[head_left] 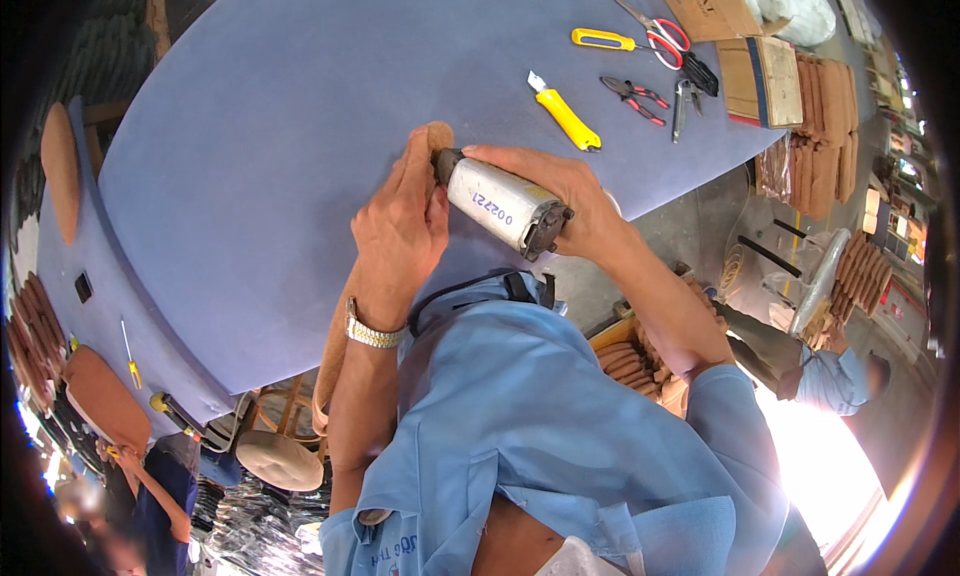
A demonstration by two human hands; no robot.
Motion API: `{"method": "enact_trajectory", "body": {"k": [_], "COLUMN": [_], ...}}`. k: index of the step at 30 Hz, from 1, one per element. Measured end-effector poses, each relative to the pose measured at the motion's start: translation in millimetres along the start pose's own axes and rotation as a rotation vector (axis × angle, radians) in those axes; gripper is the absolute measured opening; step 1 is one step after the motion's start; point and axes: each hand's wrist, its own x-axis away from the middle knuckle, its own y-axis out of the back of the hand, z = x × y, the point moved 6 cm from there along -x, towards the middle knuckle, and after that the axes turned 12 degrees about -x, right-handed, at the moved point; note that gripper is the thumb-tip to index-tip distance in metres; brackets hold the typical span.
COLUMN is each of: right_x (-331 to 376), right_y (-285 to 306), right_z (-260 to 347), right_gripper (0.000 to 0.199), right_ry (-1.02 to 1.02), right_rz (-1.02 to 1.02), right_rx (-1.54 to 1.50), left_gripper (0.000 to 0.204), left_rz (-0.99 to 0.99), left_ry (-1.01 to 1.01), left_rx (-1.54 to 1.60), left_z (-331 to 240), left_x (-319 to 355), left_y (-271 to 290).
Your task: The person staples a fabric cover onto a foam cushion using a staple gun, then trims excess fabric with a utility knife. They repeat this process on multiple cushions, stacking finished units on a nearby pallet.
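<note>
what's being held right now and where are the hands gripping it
The right hand grips a silver cylindrical power tool around its body. The left hand presses a tan leather piece against the blue table.

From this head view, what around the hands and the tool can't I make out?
- Tool tip: hidden behind left hand.
- Brown piece: mostly covered by that hand; shape unclear.
- Right hand fingers: wrapped behind the tool.
- Pliers: too small for detail.
- Boxes: cut off by the top edge.
</note>
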Motion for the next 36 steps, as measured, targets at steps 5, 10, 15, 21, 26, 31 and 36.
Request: {"method": "enact_trajectory", "body": {"k": [5,10,15,21,26,31,36], "right_x": [-1.7,-8.2,-22.7,-30.5,-28.3,-17.3,13.5], "right_y": [0.8,-3.0,-7.7,-11.3,-10.8,-5.8,0.5], "right_z": [-2.2,-5.8,-1.5,-0.3,-2.3,0.3,11.6], "right_gripper": [0.075,0.072,0.071,0.07,0.071,0.072,0.072], "right_ry": [0.011,-0.047,0.015,0.029,0.064,0.094,0.07], "right_rz": [0.009,0.045,0.023,0.056,0.03,0.032,-0.087], "right_rx": [0.021,0.05,0.002,0.03,0.034,0.024,0.105], "left_gripper": [0.061,0.058,0.053,0.052,0.055,0.056,0.056], "left_rz": [-0.021,0.004,-0.009,-0.052,-0.025,0.013,0.016], "left_ry": [-0.018,-0.011,-0.053,-0.051,-0.037,0.034,0.057], "left_rx": [0.008,0.045,0.055,0.071,0.059,0.061,0.009], "left_z": [-2.2,6.8,15.3,21.1,22.7,18.9,13.9], "left_x": [-0.6,-1.8,-8.9,-7.0,-6.9,-2.1,4.1], "left_y": [3.2,3.1,9.0,9.5,9.1,8.1,5.4]}}
